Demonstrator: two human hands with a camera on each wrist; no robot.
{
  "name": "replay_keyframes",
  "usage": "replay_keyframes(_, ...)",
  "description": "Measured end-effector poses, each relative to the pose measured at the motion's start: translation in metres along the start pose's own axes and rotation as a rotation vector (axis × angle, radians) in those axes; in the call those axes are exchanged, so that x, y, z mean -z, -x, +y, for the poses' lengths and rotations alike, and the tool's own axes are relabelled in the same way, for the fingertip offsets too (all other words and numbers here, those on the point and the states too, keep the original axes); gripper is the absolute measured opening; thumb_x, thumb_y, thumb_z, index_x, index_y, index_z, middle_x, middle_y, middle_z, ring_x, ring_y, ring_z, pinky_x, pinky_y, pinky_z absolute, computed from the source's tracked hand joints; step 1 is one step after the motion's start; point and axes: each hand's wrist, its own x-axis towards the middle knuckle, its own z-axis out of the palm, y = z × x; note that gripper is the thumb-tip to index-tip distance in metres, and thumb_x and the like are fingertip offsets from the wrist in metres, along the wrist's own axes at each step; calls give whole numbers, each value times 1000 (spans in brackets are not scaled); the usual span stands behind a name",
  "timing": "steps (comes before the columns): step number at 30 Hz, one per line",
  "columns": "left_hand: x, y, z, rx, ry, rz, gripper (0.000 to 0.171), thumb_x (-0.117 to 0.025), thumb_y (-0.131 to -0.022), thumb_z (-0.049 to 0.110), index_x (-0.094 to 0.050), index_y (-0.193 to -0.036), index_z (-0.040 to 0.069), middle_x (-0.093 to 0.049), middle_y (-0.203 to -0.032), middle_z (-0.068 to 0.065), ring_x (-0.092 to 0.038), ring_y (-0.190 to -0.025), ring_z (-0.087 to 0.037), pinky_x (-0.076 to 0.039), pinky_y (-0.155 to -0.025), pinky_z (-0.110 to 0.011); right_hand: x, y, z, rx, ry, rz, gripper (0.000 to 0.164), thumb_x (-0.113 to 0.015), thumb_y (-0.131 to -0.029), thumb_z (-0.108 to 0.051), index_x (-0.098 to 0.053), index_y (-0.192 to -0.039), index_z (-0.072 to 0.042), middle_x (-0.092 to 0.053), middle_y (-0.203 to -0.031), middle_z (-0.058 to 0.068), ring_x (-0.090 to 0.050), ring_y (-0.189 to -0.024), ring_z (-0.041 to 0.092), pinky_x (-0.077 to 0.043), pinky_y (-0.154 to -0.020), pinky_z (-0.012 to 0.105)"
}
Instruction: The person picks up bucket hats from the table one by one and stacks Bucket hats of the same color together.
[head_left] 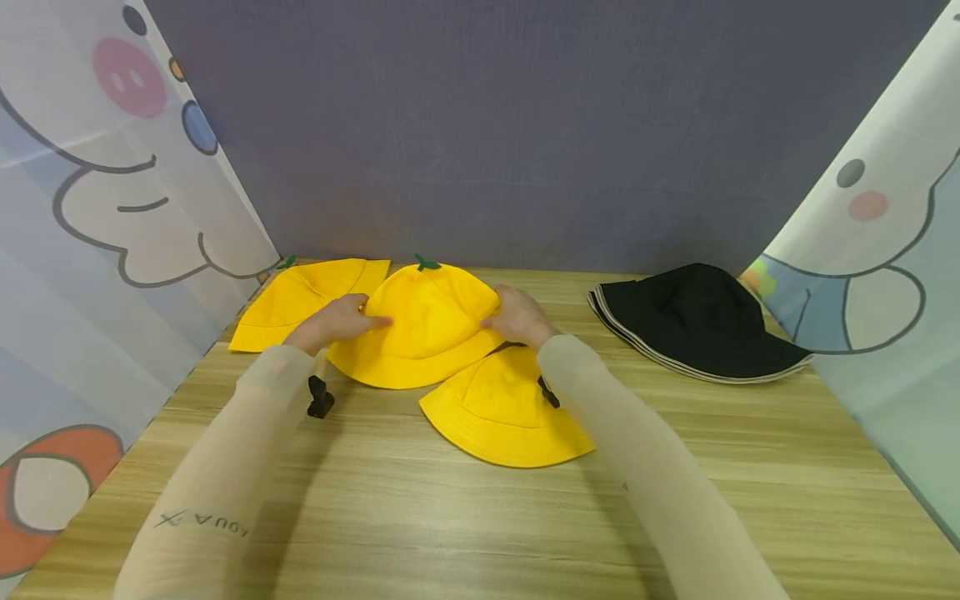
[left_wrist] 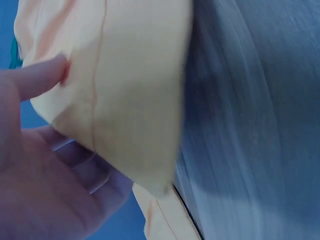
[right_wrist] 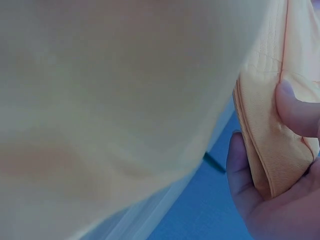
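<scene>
A yellow bucket hat [head_left: 431, 325] with a small green leaf on its crown is held upright between both hands. At its left side my left hand [head_left: 330, 323] pinches the fabric, thumb in front and fingers behind, as the left wrist view shows. On the opposite side my right hand [head_left: 521, 317] grips the same hat; in the right wrist view the thumb presses on folded yellow cloth [right_wrist: 270, 135]. A second yellow hat [head_left: 510, 408] lies in front, partly under the right forearm. Another yellow hat [head_left: 300, 292] with a green leaf lies behind the left hand.
A black bucket hat [head_left: 690, 321] with a pale-edged brim rests at the back right of the wooden table [head_left: 420, 517]. A dark grey panel [head_left: 525, 133] stands behind, with cartoon-printed curtains [head_left: 97, 217] along the sides. Small black pieces [head_left: 320, 398] show by the wrists.
</scene>
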Motion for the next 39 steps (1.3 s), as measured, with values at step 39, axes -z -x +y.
replay_keyframes(39,-5,24,60,-296,-73,88,54,-55,-107,33,-43,-145,-3,-61,-128,-24,-61,-109,-34,-48,-95,-51,94,71,37,113,-49,-74,38,-71,-97,-23,-60,-128,-2,-63,-93,12,-60,-71,23,-56,-64,36)
